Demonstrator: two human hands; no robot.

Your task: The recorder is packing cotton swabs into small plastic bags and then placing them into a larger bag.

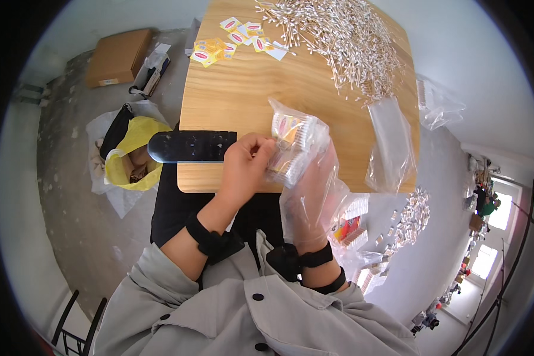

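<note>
Over the front edge of the wooden table (219, 104), both hands meet at a clear plastic bag (323, 204) with small packs of cotton swabs (292, 130) in it. Two packs show, one above the other, each with a yellow and white card. My left hand (246, 161) is closed, thumb and forefinger pinching the bag's left side. Clear film drapes over my right hand (321, 181) and down its wrist. That hand is wrapped round the packs from the right, its fingertips mostly hidden behind them.
Loose cotton swabs (344, 41) are heaped at the far right, small cards (237, 38) lie far left. Flat clear bags (391, 145) rest at the right edge. A dark strip (193, 146) juts past the left edge. A yellow bag (139, 133) and swab packs (412, 219) sit on the floor.
</note>
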